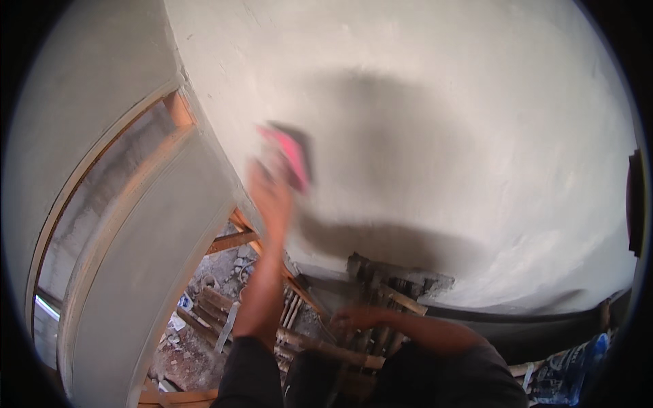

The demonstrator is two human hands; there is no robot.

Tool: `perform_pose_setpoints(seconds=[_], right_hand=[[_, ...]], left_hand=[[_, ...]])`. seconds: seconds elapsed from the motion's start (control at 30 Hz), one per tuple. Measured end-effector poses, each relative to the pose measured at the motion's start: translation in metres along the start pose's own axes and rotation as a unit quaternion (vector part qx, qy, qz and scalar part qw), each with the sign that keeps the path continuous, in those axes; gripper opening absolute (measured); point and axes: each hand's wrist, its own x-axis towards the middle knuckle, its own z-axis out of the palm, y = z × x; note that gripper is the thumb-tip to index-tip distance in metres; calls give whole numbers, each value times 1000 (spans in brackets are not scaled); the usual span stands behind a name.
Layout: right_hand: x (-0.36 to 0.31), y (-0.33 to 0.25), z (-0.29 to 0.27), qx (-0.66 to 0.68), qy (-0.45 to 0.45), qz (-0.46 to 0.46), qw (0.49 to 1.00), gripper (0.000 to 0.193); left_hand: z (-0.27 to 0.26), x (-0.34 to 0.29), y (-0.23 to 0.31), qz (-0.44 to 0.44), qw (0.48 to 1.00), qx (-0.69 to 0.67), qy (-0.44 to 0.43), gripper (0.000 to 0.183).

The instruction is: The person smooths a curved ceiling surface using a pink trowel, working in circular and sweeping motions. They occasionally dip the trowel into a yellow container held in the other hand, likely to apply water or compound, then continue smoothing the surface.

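Observation:
My left hand (272, 194) is raised to the pale plastered wall (435, 149), its fingers closed on a pink flat pad with a dark face (291, 155). Motion blurs the pad, so its exact kind is unclear. Its dark side is turned to the wall, close to where the wall meets a corner; I cannot tell whether it touches. Down low in front of me, my right hand (350, 319) hangs over bamboo poles. It is dark and smeared, and its fingers do not show clearly.
On the left is a grey plastered panel (160, 238) with a wood-framed opening (102, 190). Below me lie bamboo poles (326, 347) above rubble-strewn ground (190, 360). A rough, dark patch (401, 275) breaks the wall's lower edge. A blue plastic bottle (568, 374) lies lower right.

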Motion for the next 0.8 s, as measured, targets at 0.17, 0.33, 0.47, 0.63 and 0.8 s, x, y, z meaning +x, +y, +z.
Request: perform_pose_setpoints(seconds=[0.17, 0.33, 0.47, 0.63, 0.8], right_hand=[[16, -4, -1, -55, 15, -53, 997, 42], [35, -7, 14, -125, 42, -104, 986, 47], [9, -31, -3, -151, 36, -8, 988, 47], [-4, -18, -10, -59, 29, 2, 998, 38], [11, -10, -4, -93, 33, -64, 993, 32]], left_hand=[[19, 61, 60, 17, 998, -19, 49, 38], [87, -126, 37, 164, 940, -138, -267, 38], [39, -119, -22, 19, 970, -132, -203, 40], [-71, 67, -35, -68, 996, -43, 49, 45], [-104, 183, -41, 107, 991, -27, 70, 34]])
